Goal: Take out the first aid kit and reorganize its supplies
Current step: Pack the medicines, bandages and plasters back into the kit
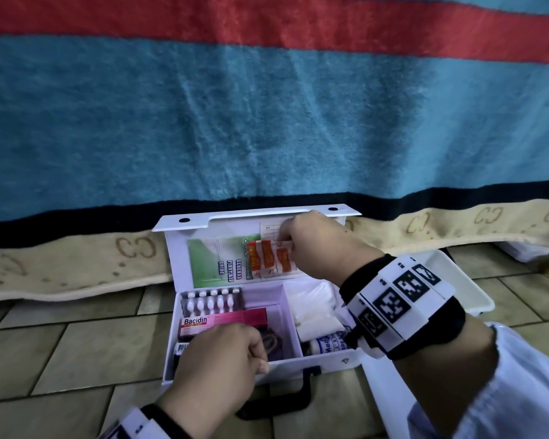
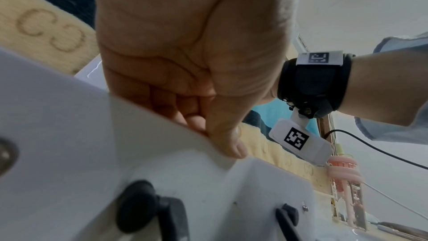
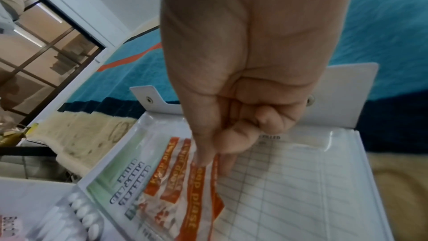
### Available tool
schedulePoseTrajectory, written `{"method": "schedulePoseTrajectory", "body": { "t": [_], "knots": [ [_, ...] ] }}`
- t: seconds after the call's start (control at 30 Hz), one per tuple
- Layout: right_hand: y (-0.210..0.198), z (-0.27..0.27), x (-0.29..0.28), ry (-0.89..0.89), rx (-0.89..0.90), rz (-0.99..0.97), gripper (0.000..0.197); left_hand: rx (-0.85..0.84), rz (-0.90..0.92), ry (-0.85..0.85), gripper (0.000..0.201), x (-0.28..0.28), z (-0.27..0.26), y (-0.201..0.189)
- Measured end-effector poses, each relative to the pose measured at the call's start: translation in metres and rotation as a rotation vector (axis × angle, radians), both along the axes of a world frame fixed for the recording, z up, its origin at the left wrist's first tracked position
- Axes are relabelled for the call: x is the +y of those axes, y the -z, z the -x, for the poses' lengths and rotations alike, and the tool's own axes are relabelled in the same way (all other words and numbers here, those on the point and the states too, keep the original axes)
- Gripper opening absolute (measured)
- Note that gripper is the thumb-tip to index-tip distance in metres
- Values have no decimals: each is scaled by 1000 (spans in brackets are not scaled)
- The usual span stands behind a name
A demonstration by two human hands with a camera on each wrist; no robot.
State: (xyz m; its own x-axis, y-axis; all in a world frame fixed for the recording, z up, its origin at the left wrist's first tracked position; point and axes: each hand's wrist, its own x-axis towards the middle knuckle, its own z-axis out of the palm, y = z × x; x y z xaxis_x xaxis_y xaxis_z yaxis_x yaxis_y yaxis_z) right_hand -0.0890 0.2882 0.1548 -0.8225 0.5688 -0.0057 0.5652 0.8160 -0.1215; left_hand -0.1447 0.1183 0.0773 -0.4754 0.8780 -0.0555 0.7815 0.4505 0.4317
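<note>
Down on the tiled floor (image 1: 76, 353), the white first aid kit (image 1: 317, 364) stands open with its lid (image 1: 178, 261) raised at the far side, leaning back towards a hanging blanket (image 1: 267, 122) striped blue, red and black. The right hand (image 1: 317, 245) reaches to the inside of the lid and pinches a bunch of orange-and-white plaster strips (image 3: 185, 199) between thumb and curled fingers, holding them against the clear pocket there. Behind the strips sit a green first aid guide (image 1: 213, 264) on the left and a ruled white sheet (image 3: 289, 180) on the right. The left hand (image 1: 222, 359) grips the kit's near front wall, thumb outside and curled fingers over the rim, just above the black carry handle (image 1: 305, 391).

Inside the left compartment lie a blister pack of white tablets (image 1: 210, 304) at the far end, a pink Bacidin box (image 1: 222, 320) nearer, and a barcoded item partly hidden under the left hand. The right compartment holds a white packet (image 1: 314, 308) and, nearer, a rolled bandage with blue print (image 1: 327, 342). Both wrists wear black bands with white marker blocks. A white tray (image 1: 476, 296) rests on the floor just right of the kit, behind the right forearm
</note>
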Motion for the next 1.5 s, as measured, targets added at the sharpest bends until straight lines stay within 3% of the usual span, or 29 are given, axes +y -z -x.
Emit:
{"method": "schedulePoseTrajectory", "body": {
  "t": [0.2, 0.3, 0.4, 0.53, 0.67, 0.8, 0.97, 1.23, 1.5],
  "knots": [
    [-8, -31, 4, -62, 141, -18, 44, -9, 17, -5, 16, 3, 3, 1],
    [-21, -71, 3, -82, 146, 62, 34, -15, 35, 1, 15, 3, 2, 1],
    [-17, -123, 8, 56, 154, 85, 26, 3, 40, 14, 15, 3, 1, 0],
    [20, -195, 11, 266, -71, 96, 29, 57, 45, 17, 13, 3, -4, -3],
    [77, -240, -1, 306, -302, 183, 29, 31, 65, 26, 16, 4, -3, -3],
    [100, -250, -6, 359, -263, 183, 35, -21, 87, 33, 19, 7, 2, -1],
    [100, -244, -8, 367, -285, 123, 42, -20, 87, 28, 20, 9, 5, 3],
    [98, -224, -11, 387, -308, 94, 16, -16, 69, 18, 21, 8, 3, 4],
    [75, -243, -5, 388, -101, 88, 26, -50, 64, 23, 21, 6, 4, 4]
  ]
}}
